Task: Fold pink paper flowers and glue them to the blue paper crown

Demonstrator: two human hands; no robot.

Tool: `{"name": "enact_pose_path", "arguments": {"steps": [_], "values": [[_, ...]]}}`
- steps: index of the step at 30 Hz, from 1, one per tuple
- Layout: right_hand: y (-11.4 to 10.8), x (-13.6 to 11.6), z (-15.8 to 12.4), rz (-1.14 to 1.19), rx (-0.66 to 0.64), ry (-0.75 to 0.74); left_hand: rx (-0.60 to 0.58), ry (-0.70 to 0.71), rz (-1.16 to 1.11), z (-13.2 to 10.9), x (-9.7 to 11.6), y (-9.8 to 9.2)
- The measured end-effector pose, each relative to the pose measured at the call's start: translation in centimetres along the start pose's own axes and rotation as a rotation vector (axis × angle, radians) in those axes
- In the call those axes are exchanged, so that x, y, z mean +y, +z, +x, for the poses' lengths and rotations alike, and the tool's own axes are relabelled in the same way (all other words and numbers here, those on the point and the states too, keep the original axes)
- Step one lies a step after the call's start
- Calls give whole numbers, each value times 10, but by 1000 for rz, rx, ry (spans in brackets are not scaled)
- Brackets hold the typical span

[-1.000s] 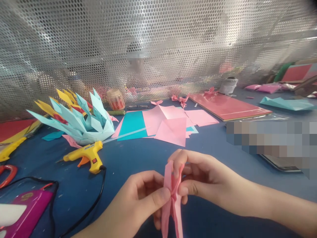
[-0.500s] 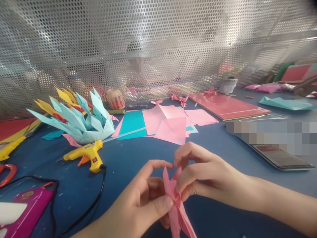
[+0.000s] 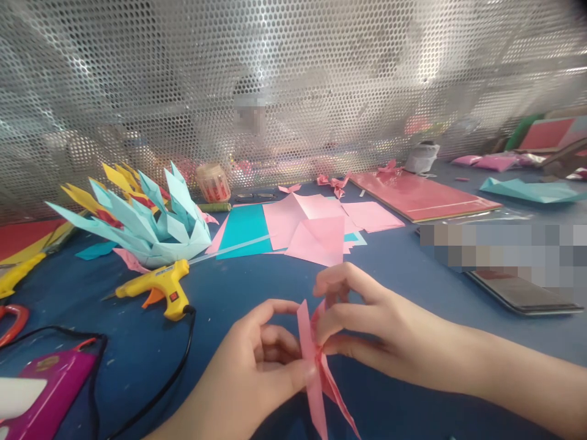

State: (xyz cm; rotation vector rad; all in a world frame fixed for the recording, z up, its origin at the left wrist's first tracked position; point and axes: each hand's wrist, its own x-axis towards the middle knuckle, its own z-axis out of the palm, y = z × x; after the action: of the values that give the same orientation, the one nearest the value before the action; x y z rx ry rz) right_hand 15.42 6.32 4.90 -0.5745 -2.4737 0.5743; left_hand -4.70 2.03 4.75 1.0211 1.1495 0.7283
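Observation:
A folded pink paper piece (image 3: 315, 391), with narrow pointed flaps, is held between both hands low in the middle of the head view. My left hand (image 3: 261, 366) grips it from the left, thumb on the near side and the other fingers curled behind. From the right, my right hand (image 3: 367, 318) pinches its upper part between thumb and fingers. The fingertips hide part of the folds. Beyond the hands lie loose pink paper sheets (image 3: 316, 235) and a teal sheet (image 3: 243, 229).
To the left are a yellow glue gun (image 3: 167, 290) with a black cord, a light blue folded-paper form (image 3: 151, 232), red-handled scissors (image 3: 13, 324) and a magenta tool (image 3: 50, 391). A red board (image 3: 426, 195) and a phone (image 3: 523, 293) lie right. Perforated metal (image 3: 293, 79) stands behind.
The pink paper piece has turned in my hands, so a long narrow flap now faces me on its left. Both hands have shifted slightly left.

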Motion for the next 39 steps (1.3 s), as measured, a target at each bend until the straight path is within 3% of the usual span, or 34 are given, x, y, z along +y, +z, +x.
{"name": "enact_pose_path", "arguments": {"steps": [4, 10, 18, 25, 29, 39], "values": [[-3, -3, 1, -95, 27, -73, -17, 21, -42, 0, -2, 0], [5, -6, 0, 8, 42, 36, -3, 64, -8, 0, -4, 1], [7, -11, -1, -114, 58, 15, -134, 120, 80, 1, -6, -2], [7, -13, -2, -167, -24, 20, -79, 51, 49, 7, -6, -4], [8, -13, -1, -193, 5, 20, -73, 41, 66, 9, -8, -4], [12, -17, -3, -382, 26, -60, -8, 134, 117, 5, -9, 0]]}}
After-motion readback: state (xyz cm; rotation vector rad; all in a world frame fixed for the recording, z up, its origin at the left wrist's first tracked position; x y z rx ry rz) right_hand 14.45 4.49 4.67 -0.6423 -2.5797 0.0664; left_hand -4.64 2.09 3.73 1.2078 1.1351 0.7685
